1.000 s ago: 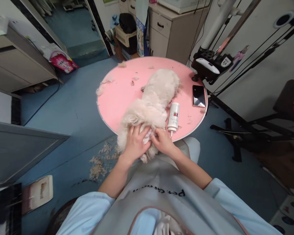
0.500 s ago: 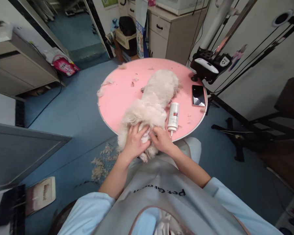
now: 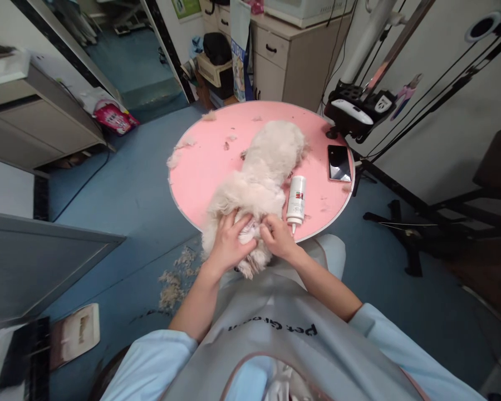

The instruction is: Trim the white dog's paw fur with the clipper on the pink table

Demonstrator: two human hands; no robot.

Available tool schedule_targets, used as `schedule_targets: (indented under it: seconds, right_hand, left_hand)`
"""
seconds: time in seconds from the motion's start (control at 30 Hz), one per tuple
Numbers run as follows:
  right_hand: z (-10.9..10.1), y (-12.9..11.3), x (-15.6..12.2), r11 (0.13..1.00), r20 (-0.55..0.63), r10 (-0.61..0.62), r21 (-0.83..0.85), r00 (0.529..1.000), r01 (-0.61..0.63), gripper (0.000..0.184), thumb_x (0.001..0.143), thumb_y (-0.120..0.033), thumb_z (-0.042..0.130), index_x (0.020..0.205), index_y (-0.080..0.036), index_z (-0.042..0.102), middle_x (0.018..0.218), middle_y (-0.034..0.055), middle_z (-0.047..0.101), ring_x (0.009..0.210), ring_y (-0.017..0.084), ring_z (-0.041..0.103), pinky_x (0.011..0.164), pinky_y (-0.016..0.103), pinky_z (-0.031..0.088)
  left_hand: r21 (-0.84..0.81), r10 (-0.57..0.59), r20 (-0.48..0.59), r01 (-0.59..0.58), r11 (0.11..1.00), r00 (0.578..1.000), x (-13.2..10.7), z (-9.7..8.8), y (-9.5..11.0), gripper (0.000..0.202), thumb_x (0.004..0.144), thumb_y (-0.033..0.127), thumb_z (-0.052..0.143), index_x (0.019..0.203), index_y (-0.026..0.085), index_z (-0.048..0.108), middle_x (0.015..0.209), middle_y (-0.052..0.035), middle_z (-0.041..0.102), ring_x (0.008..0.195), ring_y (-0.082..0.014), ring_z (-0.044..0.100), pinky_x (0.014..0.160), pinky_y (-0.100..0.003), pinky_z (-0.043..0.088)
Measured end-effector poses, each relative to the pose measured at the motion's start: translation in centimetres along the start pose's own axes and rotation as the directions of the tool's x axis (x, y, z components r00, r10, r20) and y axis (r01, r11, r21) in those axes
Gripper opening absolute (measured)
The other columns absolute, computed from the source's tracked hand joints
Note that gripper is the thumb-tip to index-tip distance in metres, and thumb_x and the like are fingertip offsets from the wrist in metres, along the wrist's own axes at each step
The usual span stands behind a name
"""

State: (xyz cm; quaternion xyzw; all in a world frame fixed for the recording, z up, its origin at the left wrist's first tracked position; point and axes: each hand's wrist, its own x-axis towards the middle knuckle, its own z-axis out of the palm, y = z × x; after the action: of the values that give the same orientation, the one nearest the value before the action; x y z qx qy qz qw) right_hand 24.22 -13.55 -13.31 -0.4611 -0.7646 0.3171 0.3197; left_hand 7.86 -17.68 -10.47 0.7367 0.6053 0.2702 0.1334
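A white curly-coated dog (image 3: 271, 150) lies on the round pink table (image 3: 200, 161), its head at the edge nearest me. My left hand (image 3: 227, 239) rests on the head with thumb and fingers spread around a parted patch of pinkish skin that looks like an ear (image 3: 248, 228). Just right of that patch, my right hand (image 3: 278, 236) is closed in a pinch. Whatever lies between its fingertips is too small to make out. A white bottle with a pointed nozzle (image 3: 296, 200) lies beside the dog, close to my right hand.
A phone (image 3: 339, 163) lies at the table's right edge, below a holder with white clippers (image 3: 353, 111). Loose fur tufts (image 3: 179, 151) dot the tabletop, and cut hair (image 3: 171, 289) lies on the floor at left. Drawers (image 3: 271, 50) stand behind the table.
My right hand has shifted slightly right, away from the parted patch, with its fingers still pinched. More of the pink skin shows. My left hand keeps its place on the dog's head.
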Motion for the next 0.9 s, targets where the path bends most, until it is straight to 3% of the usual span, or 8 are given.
schedule_targets:
  seconds: [0.13,0.33,0.47,0.6,0.77,0.9]
  right_hand:
    - [0.1,-0.4,0.0,1.0,0.002,0.009,0.002,1.0,-0.009,0.01,0.087,-0.029,0.048,0.083,-0.021,0.053,0.081,0.0047,0.058,0.078,0.02,0.052,0.071,0.031,0.04]
    - [-0.3,-0.7,-0.1,0.999,-0.003,0.033,0.005,0.999,-0.033,0.014,0.089,-0.024,0.045,0.08,-0.021,0.055,0.076,0.003,0.059,0.074,0.018,0.054,0.071,0.03,0.041]
    - [-0.4,-1.7,-0.8,0.997,-0.037,0.068,-0.029,0.997,-0.069,0.018,0.09,-0.028,0.052,0.076,-0.021,0.06,0.079,0.0046,0.064,0.08,0.02,0.057,0.078,0.032,0.042]
    - [-0.5,-2.7,-0.8,0.995,-0.029,0.073,-0.059,0.997,-0.075,0.014,0.091,-0.027,0.054,0.085,-0.021,0.066,0.091,0.0066,0.068,0.088,0.021,0.06,0.082,0.033,0.042]
    - [-0.5,-2.0,-0.9,0.997,0.006,0.06,-0.057,0.998,-0.06,0.02,0.091,-0.024,0.05,0.075,-0.021,0.062,0.081,0.0055,0.065,0.08,0.019,0.059,0.076,0.031,0.043]
    - [-0.4,-1.1,-1.4,0.995,-0.003,0.086,-0.048,0.996,-0.086,0.016,0.092,-0.023,0.046,0.083,-0.02,0.059,0.081,0.0058,0.064,0.078,0.02,0.058,0.073,0.031,0.042]
  left_hand:
    - [-0.003,0.014,0.0,-0.014,1.0,1.0,0.0,0.0,0.0,0.054,0.073,0.027,0.069,0.126,0.018,0.061,0.138,-0.0145,0.048,0.13,-0.0321,0.045,0.11,-0.05,0.038]
    - [-0.026,-0.038,-0.007,0.037,0.999,0.999,-0.1,0.2,-0.2,0.055,0.071,0.027,0.07,0.125,0.019,0.061,0.137,-0.0141,0.048,0.13,-0.0316,0.045,0.11,-0.049,0.038]
    - [0.036,-0.003,-0.025,0.004,0.999,1.0,-0.3,0.5,0.1,0.053,0.075,0.029,0.068,0.126,0.017,0.061,0.135,-0.0163,0.049,0.128,-0.0326,0.045,0.108,-0.049,0.039]
    - [0.103,0.017,-0.077,-0.009,0.995,0.997,-0.7,0.9,0.5,0.05,0.078,0.028,0.065,0.126,0.015,0.061,0.132,-0.0185,0.05,0.125,-0.0336,0.046,0.106,-0.05,0.04]
    - [0.096,0.017,-0.09,-0.009,0.995,0.996,-1.0,1.2,0.5,0.051,0.074,0.025,0.066,0.125,0.017,0.062,0.132,-0.0159,0.05,0.124,-0.0323,0.047,0.106,-0.049,0.04]
    - [0.083,0.011,-0.067,-0.006,0.996,0.998,-1.0,0.9,0.5,0.051,0.074,0.025,0.066,0.124,0.019,0.061,0.131,-0.0142,0.05,0.123,-0.0314,0.047,0.106,-0.048,0.041]
